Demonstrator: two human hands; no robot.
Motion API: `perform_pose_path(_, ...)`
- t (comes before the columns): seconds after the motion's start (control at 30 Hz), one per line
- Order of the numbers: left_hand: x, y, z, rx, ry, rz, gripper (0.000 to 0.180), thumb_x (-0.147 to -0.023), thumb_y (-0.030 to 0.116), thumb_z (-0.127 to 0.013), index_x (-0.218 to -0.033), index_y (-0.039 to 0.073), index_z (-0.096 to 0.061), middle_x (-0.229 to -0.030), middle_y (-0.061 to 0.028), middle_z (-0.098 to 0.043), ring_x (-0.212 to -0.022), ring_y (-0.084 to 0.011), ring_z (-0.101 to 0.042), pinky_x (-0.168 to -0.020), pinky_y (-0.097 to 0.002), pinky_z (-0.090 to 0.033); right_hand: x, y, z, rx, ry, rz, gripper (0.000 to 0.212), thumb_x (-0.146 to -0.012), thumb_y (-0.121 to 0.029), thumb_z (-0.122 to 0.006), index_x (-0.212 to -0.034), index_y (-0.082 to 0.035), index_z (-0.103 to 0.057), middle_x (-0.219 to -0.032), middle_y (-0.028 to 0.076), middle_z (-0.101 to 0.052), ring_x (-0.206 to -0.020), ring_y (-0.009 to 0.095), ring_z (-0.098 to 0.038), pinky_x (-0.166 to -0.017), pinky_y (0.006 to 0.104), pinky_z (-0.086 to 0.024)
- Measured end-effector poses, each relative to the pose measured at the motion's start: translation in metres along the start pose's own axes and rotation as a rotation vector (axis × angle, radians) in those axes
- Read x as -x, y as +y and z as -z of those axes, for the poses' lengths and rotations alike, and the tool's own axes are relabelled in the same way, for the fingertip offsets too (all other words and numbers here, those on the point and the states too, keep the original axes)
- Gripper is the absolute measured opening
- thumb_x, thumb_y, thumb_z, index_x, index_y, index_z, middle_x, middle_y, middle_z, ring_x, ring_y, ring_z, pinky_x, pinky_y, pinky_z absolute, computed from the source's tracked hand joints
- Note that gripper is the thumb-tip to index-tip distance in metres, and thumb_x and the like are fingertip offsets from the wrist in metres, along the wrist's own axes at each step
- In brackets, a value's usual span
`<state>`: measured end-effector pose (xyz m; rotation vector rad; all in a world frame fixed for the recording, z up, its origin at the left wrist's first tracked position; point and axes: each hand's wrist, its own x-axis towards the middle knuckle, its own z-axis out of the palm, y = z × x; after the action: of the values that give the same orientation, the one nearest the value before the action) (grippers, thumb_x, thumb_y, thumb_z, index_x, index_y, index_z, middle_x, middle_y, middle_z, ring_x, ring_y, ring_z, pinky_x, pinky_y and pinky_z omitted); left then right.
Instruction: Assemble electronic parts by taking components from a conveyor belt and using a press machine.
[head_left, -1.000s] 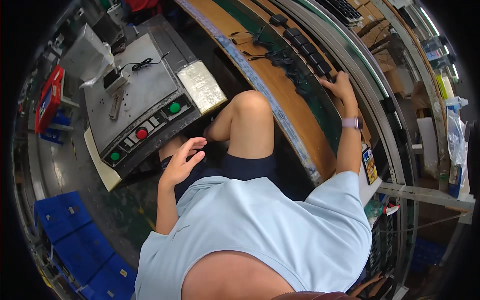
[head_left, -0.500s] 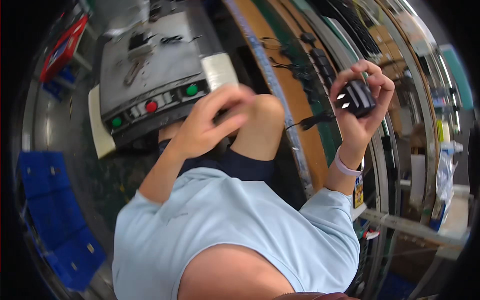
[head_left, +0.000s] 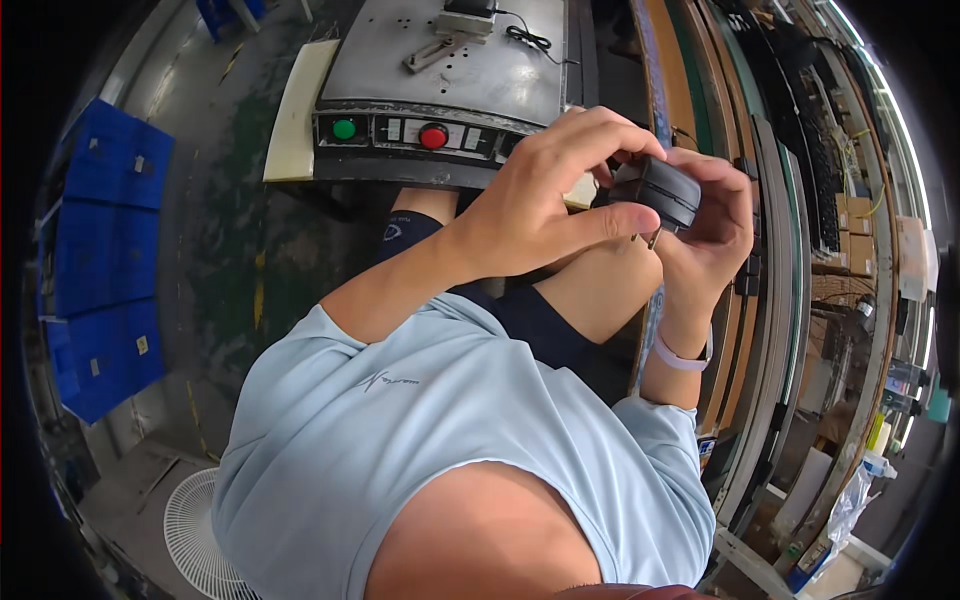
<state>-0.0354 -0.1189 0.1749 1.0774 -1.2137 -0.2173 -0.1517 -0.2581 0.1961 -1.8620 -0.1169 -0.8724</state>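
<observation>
A black plug-in power adapter (head_left: 657,192) is held up in front of me, above my knee. Its two metal prongs point down toward me. My left hand (head_left: 560,190) grips it from the left, with the thumb along its near lower side and the fingers over its top. On the other side my right hand (head_left: 715,220) is closed around it, fingers curled behind. Some fingertips are hidden by the adapter.
Ahead stands a machine with a grey metal plate (head_left: 400,60), a green button (head_left: 344,129) and a red button (head_left: 433,136). On it lie a metal fixture (head_left: 440,50) and a coiled black cable (head_left: 530,38). Blue bins (head_left: 105,260) and a white fan (head_left: 200,525) are left.
My left hand has moved right and taken hold of the adapter, which only my right hand held before. The adapter has turned so its prongs face down. My view has shifted too.
</observation>
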Motion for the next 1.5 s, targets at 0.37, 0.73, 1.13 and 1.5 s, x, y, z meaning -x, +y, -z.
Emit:
perform_pose_path(0.37, 0.006, -0.010, 0.014, 0.084, 0.116, -0.248, 0.047, -0.074, 0.027, -0.077, -0.109, -0.001, -0.064, -0.105, -0.0122, -0.061, -0.087, -0.0222, -0.056, -0.077, -0.0301, -0.047, -0.013, -0.023, -0.017, 0.175, -0.083, 0.110, 0.037, -0.056, 0.007, -0.076, -0.089, 0.004, -0.061, -0.087, 0.013, -0.063, -0.077, 0.020, -0.057, -0.069, 0.0285, -0.050)
perform_pose_path(0.73, 0.003, 0.010, 0.027, -0.091, 0.128, -0.289, 0.045, -0.061, 0.026, -0.086, -0.099, 0.007, -0.071, -0.092, -0.0047, -0.060, -0.078, -0.0148, -0.054, -0.068, -0.0258, -0.046, -0.018, -0.030, -0.033, 0.136, -0.046, 0.131, 0.036, -0.046, 0.010, -0.065, -0.081, 0.003, -0.058, -0.079, 0.011, -0.061, -0.073, 0.020, -0.056, -0.066, 0.0267, -0.049)
perform_pose_path(1.13, -0.003, -0.045, 0.078, 0.313, 0.329, 0.198, 0.039, -0.083, 0.028, -0.070, -0.109, 0.001, -0.062, -0.097, -0.0056, -0.062, -0.084, -0.0163, -0.056, -0.079, -0.0284, -0.045, -0.001, 0.052, -0.040, -0.641, -0.160, -0.489, 0.040, -0.073, 0.001, -0.065, -0.109, 0.002, -0.050, -0.100, 0.017, -0.059, -0.083, 0.023, -0.055, -0.064, 0.0263, -0.046)
perform_pose_path(1.5, -0.076, -0.266, 0.240, -0.735, 0.116, 0.096, 0.063, -0.069, 0.019, -0.083, -0.121, 0.002, -0.053, -0.105, -0.0089, -0.067, -0.096, -0.0207, -0.063, -0.092, -0.0331, -0.044, -0.062, 0.124, 0.027, -0.465, 0.055, -0.701, 0.034, -0.087, -0.002, -0.054, -0.120, 0.004, -0.046, -0.103, 0.021, -0.057, -0.086, 0.024, -0.054, -0.065, 0.0246, -0.044)
